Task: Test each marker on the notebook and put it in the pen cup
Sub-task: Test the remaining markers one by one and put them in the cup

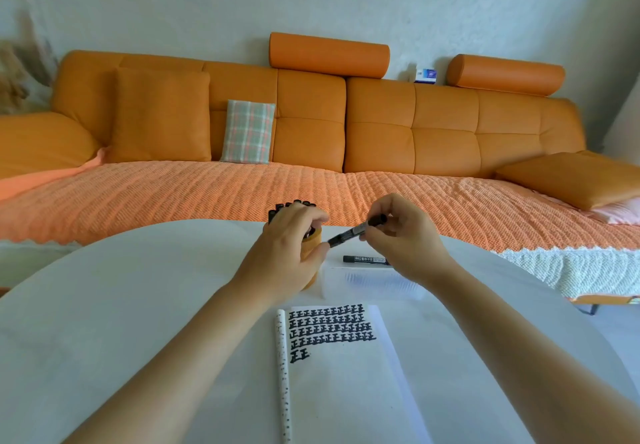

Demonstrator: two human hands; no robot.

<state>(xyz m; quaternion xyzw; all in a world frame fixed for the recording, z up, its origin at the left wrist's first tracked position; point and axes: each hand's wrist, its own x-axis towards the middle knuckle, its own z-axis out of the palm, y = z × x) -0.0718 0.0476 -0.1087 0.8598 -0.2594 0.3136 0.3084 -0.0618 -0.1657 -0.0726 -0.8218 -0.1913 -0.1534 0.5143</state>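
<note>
The left hand (287,246) hides most of the pen cup (310,253); marker (366,259) label print is unreadable.

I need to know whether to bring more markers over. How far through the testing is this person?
Well along. The notebook page carries four full rows of test marks and a started fifth, and the pen cup already bristles with black markers. In hand: one marker, held between the right hand and left hand by the cup. Left: one marker on the table is the only loose one visible.
</note>
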